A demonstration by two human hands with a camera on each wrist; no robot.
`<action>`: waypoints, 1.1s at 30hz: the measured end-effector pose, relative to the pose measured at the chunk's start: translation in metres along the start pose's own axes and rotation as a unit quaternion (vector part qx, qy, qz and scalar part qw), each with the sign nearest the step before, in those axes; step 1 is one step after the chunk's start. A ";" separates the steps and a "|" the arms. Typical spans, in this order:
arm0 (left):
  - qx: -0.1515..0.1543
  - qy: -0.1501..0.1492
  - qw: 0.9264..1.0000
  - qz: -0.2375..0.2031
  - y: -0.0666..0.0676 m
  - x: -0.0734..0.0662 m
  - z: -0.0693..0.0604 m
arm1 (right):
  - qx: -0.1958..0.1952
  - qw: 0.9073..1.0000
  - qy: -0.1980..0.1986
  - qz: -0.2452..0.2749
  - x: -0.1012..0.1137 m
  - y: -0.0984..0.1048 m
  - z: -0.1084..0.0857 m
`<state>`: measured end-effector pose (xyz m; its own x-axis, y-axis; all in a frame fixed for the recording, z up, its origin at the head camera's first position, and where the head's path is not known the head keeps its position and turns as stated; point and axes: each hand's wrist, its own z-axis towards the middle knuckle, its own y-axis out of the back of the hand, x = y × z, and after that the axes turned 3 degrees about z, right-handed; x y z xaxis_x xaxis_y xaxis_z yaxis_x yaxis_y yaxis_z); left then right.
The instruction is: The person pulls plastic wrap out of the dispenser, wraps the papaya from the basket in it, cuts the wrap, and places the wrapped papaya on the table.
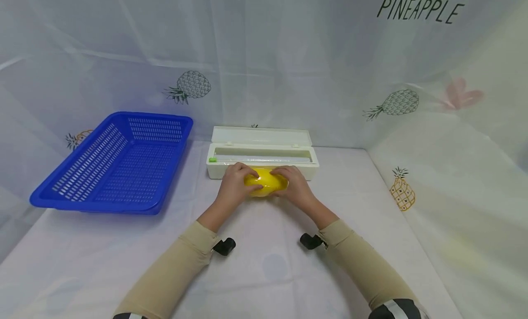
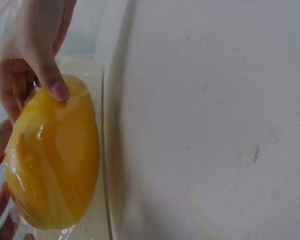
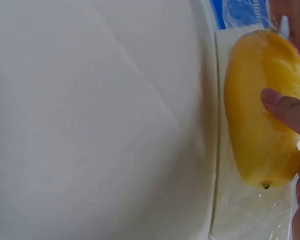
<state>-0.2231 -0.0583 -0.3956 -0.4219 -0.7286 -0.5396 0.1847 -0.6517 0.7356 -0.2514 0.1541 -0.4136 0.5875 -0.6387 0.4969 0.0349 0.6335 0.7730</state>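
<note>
A smooth yellow oblong fruit, mango-like (image 1: 267, 182), is held between both hands in front of a white cling film box. Clear plastic film covers the fruit (image 2: 60, 165), with glints and creases showing in both wrist views. My left hand (image 1: 236, 184) grips its left end, thumb on the near side. The right hand (image 1: 298, 188) grips the right end; its thumb lies on the film-covered skin in the right wrist view. A small dark stem mark shows at one end of the fruit (image 3: 260, 140). The cling film box (image 1: 218, 171) has its lid up and a roll (image 1: 264, 159) inside.
A blue perforated plastic basket (image 1: 165, 190) stands at the left of the table (image 1: 264, 282). A green slider (image 1: 212, 160) sits on the film box's left edge. Pineapple-printed white sheeting (image 1: 288, 94) rises behind and at the sides.
</note>
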 end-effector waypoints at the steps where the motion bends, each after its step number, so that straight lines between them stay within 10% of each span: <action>1: 0.007 0.018 1.000 0.005 -0.002 0.001 0.001 | 0.004 1.000 -0.002 0.000 0.000 0.001 0.001; 5: 0.032 0.056 0.998 0.021 -0.009 0.005 0.004 | 0.021 1.000 -0.019 0.014 0.001 0.007 0.006; 15: 0.025 0.022 0.998 0.057 -0.005 0.014 0.009 | 0.067 0.998 -0.018 0.004 0.000 0.016 0.014; 33: 0.100 0.066 0.992 0.046 -0.001 0.023 0.021 | 0.137 0.990 -0.026 -0.008 -0.012 0.018 0.029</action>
<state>-0.2513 -0.0705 -0.4001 -0.2889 -0.8126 -0.5062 0.0306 -0.5363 0.8435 -0.2812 0.1606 -0.3941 0.5465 -0.6732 0.4981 -0.1819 0.4852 0.8553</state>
